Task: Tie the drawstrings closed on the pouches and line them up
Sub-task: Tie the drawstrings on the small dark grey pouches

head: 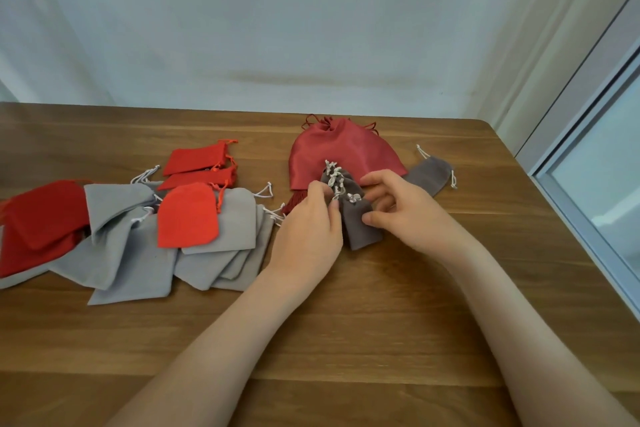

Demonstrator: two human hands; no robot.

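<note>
Head view, fingers: the left hand (311,222) curls its fingertips narrowly on a thin white drawstring cord (337,184); the right hand (405,211) pinches the small dark grey velvet pouch (362,229) with thumb and curled fingers.
Pouch: centre of frame, between both hands and touching each.
Axis: runs away from the person, gathered neck at the far end, leaning slightly left.
Nearer hand: the cord lies on the left hand's side, so tightening likely falls to it.
Behind: large red satin pouch (343,149).
Left of frame: heap of light grey and red pouches (138,239) on the wooden table (346,322).
</note>
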